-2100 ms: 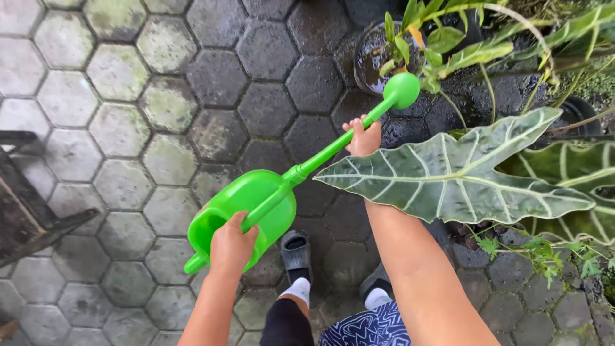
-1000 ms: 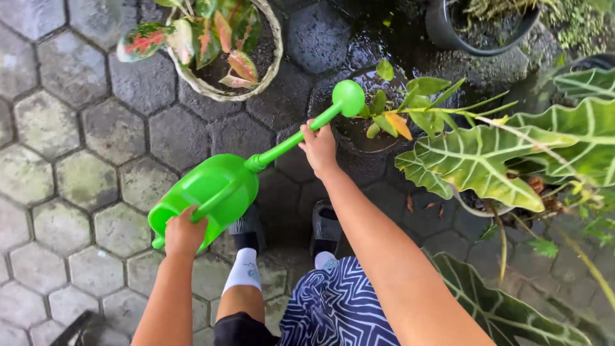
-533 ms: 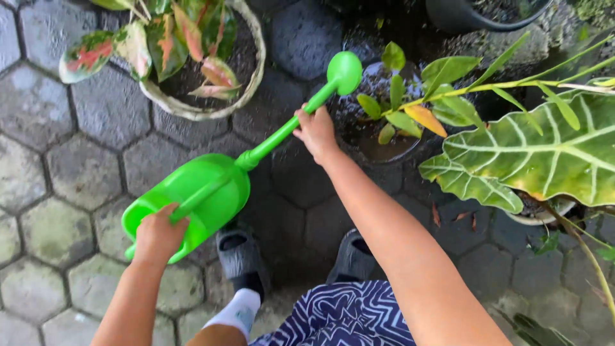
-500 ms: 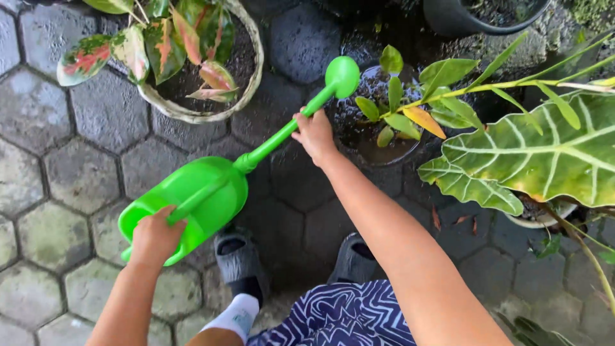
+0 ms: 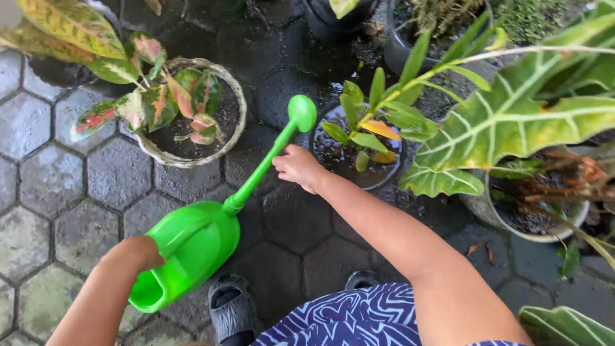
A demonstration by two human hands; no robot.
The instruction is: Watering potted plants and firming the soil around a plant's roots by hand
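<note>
Fingers of the left hand (image 5: 138, 253) curl around the handle of a bright green watering can (image 5: 192, 247), though the grip itself is mostly hidden behind the wrist. The can hangs tilted over wet hexagonal pavers (image 5: 51, 179) — its long spout (image 5: 259, 170) rising to a round rose (image 5: 301, 112) at the rim of a small dark pot (image 5: 355, 176). The right hand (image 5: 296, 168) rests against the spout, loosely curled — whether it clasps it cannot be told.

Wet hexagonal paving (image 5: 51, 186) bears potted plants (image 5: 192, 122).
</note>
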